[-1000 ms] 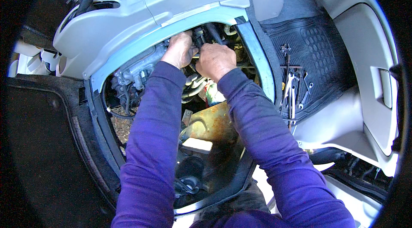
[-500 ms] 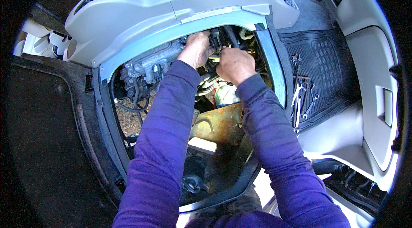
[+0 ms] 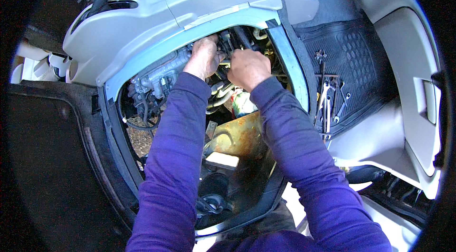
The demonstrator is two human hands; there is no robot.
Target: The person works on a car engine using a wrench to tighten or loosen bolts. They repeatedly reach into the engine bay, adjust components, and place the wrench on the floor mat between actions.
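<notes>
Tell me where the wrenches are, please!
In the head view, the wrenches are on the right side, lying on the black rubber floor mat, to the right of the blue metal frame.

Long purple sleeves (image 3: 171,157), darker cuffs (image 3: 192,85)

The left grip (image 3: 205,56) and right grip (image 3: 251,68) are on the far side, within the engine bay (image 3: 290,58). Wrenches (image 3: 325,93) lie right, on the floor mat (image 3: 357,72).
</notes>
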